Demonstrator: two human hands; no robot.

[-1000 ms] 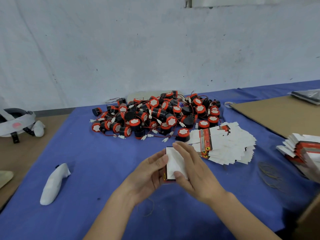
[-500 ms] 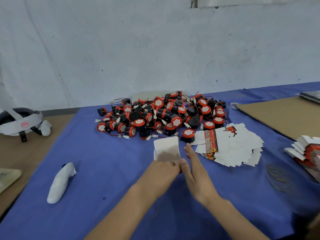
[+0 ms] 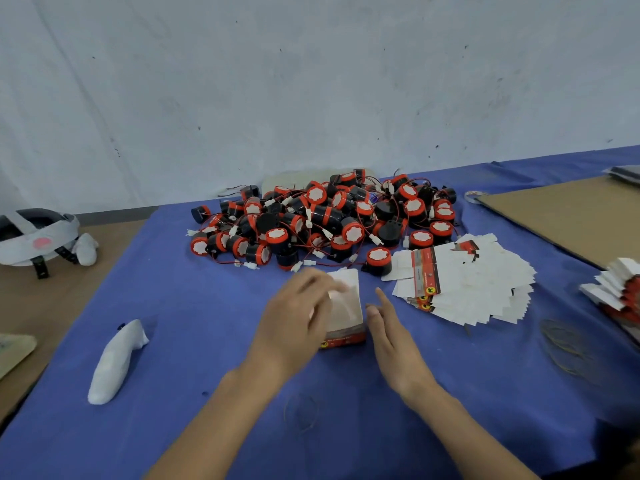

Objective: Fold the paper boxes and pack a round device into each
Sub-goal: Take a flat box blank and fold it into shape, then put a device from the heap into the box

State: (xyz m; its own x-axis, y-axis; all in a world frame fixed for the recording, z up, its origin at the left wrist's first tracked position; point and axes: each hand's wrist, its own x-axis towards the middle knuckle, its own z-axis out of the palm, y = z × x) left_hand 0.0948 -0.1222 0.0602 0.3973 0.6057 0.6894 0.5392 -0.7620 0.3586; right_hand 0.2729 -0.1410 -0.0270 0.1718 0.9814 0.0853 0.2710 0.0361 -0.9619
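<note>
Head view: left hand (image 3: 298, 317) blurred over box (image 3: 346, 306), grip unclear; right hand (image 3: 391, 337) fingers straight.

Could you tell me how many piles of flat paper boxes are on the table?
2. One fanned pile lies on the blue cloth beside the round devices; the other pile sits at the right edge, partly cut off, so more may be hidden.

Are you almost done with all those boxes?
Not nearly. One box is popped into shape, held by the left hand, the right hand open beside it. No finished box is plainly visible. The pile of round devices and the flat boxes are left.
</note>
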